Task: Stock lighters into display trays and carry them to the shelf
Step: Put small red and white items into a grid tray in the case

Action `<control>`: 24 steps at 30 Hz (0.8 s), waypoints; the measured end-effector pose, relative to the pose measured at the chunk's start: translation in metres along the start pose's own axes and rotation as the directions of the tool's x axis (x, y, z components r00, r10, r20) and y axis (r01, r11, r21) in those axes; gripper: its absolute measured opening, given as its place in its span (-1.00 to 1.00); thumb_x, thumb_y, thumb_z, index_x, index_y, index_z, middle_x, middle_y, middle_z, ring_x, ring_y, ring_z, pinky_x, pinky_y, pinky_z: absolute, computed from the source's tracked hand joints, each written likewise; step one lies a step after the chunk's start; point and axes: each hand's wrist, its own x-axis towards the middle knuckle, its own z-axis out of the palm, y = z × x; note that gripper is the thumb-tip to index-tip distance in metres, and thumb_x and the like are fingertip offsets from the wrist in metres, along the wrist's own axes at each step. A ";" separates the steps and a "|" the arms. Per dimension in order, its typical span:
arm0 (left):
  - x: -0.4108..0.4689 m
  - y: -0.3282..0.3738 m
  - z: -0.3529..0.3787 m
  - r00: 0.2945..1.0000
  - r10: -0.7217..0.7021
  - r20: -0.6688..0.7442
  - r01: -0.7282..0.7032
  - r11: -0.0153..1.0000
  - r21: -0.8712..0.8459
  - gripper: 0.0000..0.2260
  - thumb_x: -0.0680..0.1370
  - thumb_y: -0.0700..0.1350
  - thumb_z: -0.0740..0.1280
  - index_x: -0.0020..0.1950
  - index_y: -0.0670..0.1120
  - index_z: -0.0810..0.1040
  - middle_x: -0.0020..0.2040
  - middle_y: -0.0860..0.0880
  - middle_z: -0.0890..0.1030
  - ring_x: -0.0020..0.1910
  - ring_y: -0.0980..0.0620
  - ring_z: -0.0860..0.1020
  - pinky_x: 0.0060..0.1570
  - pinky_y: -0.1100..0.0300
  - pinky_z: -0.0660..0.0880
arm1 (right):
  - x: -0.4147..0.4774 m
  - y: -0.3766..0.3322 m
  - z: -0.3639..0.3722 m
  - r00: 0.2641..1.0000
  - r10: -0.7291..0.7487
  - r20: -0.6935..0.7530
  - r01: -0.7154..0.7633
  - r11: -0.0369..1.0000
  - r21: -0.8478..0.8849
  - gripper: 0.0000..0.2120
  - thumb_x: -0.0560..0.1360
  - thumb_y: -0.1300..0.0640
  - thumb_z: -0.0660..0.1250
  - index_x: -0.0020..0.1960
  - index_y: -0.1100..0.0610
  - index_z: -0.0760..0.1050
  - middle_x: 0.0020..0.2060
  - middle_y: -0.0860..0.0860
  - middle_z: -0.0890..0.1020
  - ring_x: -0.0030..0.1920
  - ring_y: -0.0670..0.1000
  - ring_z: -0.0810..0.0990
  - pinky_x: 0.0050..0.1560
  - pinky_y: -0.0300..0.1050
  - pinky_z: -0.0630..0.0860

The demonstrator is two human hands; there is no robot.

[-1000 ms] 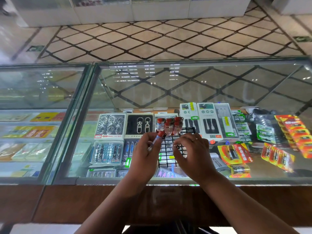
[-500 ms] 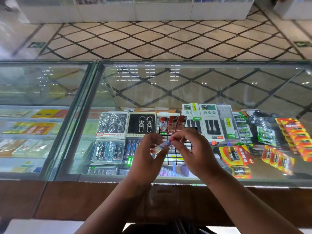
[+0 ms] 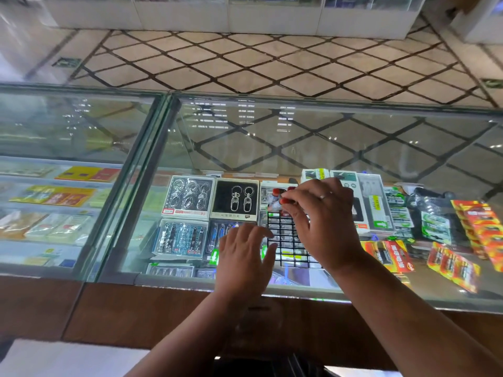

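Observation:
A black grid display tray (image 3: 285,240) lies on the glass counter top (image 3: 299,137). At its far end stand red-capped clear lighters (image 3: 277,192), partly hidden by my right hand (image 3: 324,221). That hand pinches one red-capped lighter (image 3: 275,204) at fingertip level over the tray's far rows. My left hand (image 3: 245,257) rests flat, fingers spread, on the glass against the tray's left edge and holds nothing.
Under the glass lie keychain boxes (image 3: 190,195), nail clipper sets (image 3: 179,238), cable packs (image 3: 362,202) and battery packs (image 3: 473,232). A wooden counter edge (image 3: 136,308) runs along the near side. A tiled floor (image 3: 258,66) lies beyond the counter.
The lighter passed from my left hand to my right, which carried it to the tray's far rows. My left hand dropped flat beside the tray.

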 end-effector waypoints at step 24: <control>0.003 0.001 -0.001 0.999 0.005 0.048 -0.003 0.999 -0.037 -0.93 0.50 0.03 0.23 -0.05 0.11 0.47 -0.04 0.07 0.54 -0.05 -0.04 0.51 -0.04 0.04 0.44 | -0.007 0.000 0.015 0.999 0.037 -0.029 -0.041 0.990 -0.136 -0.84 0.47 0.06 0.41 0.03 -0.09 0.63 0.06 -0.06 0.59 0.13 0.08 0.42 -0.01 0.11 0.35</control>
